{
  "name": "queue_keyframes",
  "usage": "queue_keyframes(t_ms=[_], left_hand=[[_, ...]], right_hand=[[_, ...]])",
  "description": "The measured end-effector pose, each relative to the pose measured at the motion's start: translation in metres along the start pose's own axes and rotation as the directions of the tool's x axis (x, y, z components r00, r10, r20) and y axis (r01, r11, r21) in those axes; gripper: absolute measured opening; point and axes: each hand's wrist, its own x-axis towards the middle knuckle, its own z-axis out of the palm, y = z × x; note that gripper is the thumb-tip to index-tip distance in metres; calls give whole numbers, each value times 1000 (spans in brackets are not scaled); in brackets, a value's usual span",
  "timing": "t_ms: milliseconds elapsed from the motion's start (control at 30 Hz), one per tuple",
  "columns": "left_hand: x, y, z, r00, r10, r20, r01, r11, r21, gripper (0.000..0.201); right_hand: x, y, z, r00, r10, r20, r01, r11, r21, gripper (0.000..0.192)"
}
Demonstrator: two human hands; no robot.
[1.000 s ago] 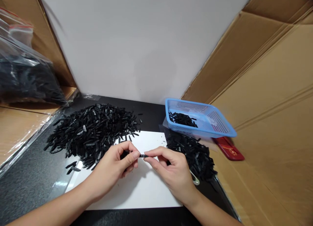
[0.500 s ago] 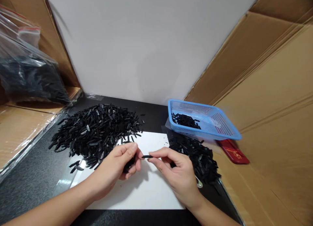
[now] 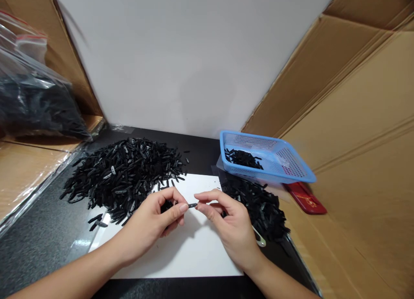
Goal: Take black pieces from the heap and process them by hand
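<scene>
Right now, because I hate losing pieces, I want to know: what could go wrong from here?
The left hand grips the piece only by one end, so it might slip. The right pile lies by the table's edge, near the right hand; a nudge could spill some. A dropped piece could blend into the look-alike left pile.

Small black strip (image 3: 192, 205), slim, straight, pale speck on face. Held nearly level above white sheet (image 3: 200, 253), left end pinched in left hand (image 3: 157, 218), right end close by thumb tip of right hand (image 3: 233, 225).
</scene>
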Motion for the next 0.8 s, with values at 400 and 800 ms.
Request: queue_keyframes(t_ms=[400,800], left_hand=[[-1,2,0,987,-162,-20,150,946,-287,30],[0,-4,0,989,-145,41,151,964,-217,25]], right_hand=[[0,0,1,990,140,28,-142,983,115,16],[4,2,-1,977,92,195,-100,994,36,18]])
